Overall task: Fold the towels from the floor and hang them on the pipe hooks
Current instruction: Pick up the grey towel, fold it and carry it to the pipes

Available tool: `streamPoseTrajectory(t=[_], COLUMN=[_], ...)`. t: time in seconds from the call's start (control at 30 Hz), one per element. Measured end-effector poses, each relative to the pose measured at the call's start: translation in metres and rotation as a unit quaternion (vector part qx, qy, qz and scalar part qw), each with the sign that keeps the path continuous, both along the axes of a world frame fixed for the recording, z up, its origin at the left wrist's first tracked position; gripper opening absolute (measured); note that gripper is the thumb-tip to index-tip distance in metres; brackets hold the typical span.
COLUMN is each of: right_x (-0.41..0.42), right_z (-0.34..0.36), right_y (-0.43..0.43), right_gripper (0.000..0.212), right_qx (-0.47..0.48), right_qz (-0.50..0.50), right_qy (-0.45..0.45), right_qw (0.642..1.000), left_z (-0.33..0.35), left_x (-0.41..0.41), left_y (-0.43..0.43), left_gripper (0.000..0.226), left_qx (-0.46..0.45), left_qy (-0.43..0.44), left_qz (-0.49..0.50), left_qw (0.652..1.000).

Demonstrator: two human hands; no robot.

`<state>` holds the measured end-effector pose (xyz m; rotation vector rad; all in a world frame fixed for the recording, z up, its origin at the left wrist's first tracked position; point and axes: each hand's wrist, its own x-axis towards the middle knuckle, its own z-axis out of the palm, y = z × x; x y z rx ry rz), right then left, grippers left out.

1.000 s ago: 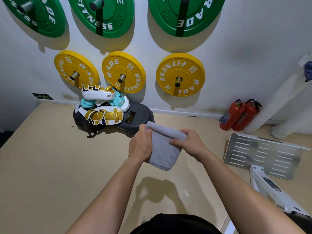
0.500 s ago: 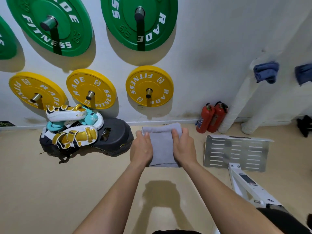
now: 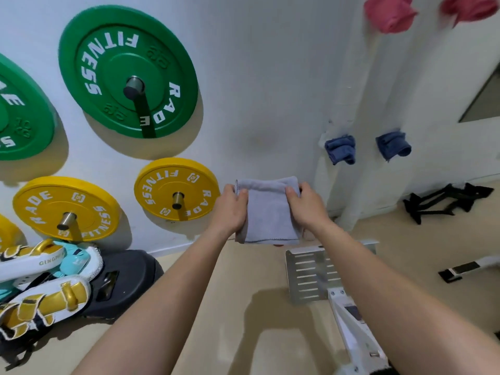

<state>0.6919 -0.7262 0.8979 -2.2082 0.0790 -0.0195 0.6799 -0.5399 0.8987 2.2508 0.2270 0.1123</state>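
A folded grey towel [image 3: 269,212] hangs in the air in front of me, held by both hands. My left hand [image 3: 230,209] grips its left edge, thumb on the front. Its right edge is gripped by my right hand [image 3: 307,205]. Two white wrapped pipes [image 3: 349,109] run up the wall to the right. Two blue towels [image 3: 340,150] [image 3: 393,146] hang on the lower hooks, and two pink towels [image 3: 389,13] [image 3: 470,8] hang higher up. The hooks themselves are hidden under the towels.
Green weight plates [image 3: 127,74] and yellow weight plates [image 3: 177,189] hang on wall pegs at left. Boxing pads [image 3: 46,277] lie on a black plate on the floor. A perforated metal plate [image 3: 311,272] with a white frame lies below my right arm. Black gear [image 3: 446,201] sits at right.
My view has swung right and up, toward the pipes. Both hands have raised the grey towel and hold it flat and folded; the pink towels have come into sight.
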Motion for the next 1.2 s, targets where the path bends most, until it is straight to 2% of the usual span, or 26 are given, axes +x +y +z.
streamPoseTrajectory(t=[0.17, 0.33, 0.43, 0.53, 0.73, 0.87, 1.07, 1.2], right_x=[0.055, 0.116, 0.158, 0.202, 0.283, 0.33, 0.393, 0.437], right_z=[0.03, 0.063, 0.087, 0.116, 0.189, 0.243, 0.316, 0.364], right_y=[-0.045, -0.092, -0.117, -0.138, -0.175, -0.208, -0.262, -0.298], right_gripper=[0.022, 0.023, 0.031, 0.03, 0.021, 0.028, 0.026, 0.025], right_qx=[0.071, 0.067, 0.057, 0.038, 0.024, 0.012, -0.032, -0.036], right_qz=[-0.033, -0.093, -0.119, -0.125, -0.14, -0.155, -0.166, -0.159], right_qy=[0.013, -0.007, -0.024, -0.045, -0.166, -0.221, -0.296, -0.34], right_qw=[0.997, 0.993, 0.991, 0.99, 0.976, 0.963, 0.94, 0.926], left_z=[0.038, 0.079, 0.1, 0.121, 0.186, 0.24, 0.314, 0.368], left_x=[0.074, 0.151, 0.203, 0.256, 0.359, 0.409, 0.466, 0.5], left_y=[-0.041, -0.088, -0.114, -0.136, -0.178, -0.212, -0.267, -0.299], left_gripper=[0.032, 0.017, 0.022, 0.028, 0.024, 0.025, 0.026, 0.023], left_qx=[0.004, -0.027, -0.042, -0.054, -0.109, -0.146, -0.171, -0.155], left_qy=[-0.011, -0.044, -0.046, -0.054, -0.13, -0.169, -0.218, -0.278], left_qz=[-0.051, -0.13, -0.157, -0.162, -0.175, -0.191, -0.219, -0.222], left_qw=[0.999, 0.99, 0.986, 0.984, 0.97, 0.956, 0.936, 0.922])
